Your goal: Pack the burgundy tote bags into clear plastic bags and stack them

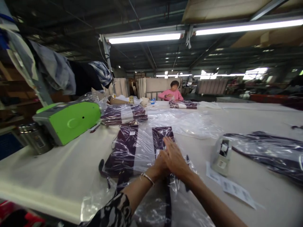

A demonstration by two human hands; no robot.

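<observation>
A folded dark maroon garment [125, 148] lies in a clear plastic bag [151, 201] on the table before me, with a pale band [144, 146] down its middle and a small white label [132, 133] near the top. My right hand [174, 156] rests on the garment's right part, fingers stretched out and lying fairly flat. Crossing close against it is my left hand [161, 163], with a bracelet on the wrist; its fingers are mostly hidden by the right hand. Dark straps stick out at the garment's lower sides.
A tape dispenser [222, 157] and a printed label strip [236, 189] lie to the right, beside more bagged garments [272, 154]. Leftward stand a green machine [73, 121] and a steel flask [35, 138]. Bagged stacks [127, 114] lie behind. A person in pink [174, 94] is across the table.
</observation>
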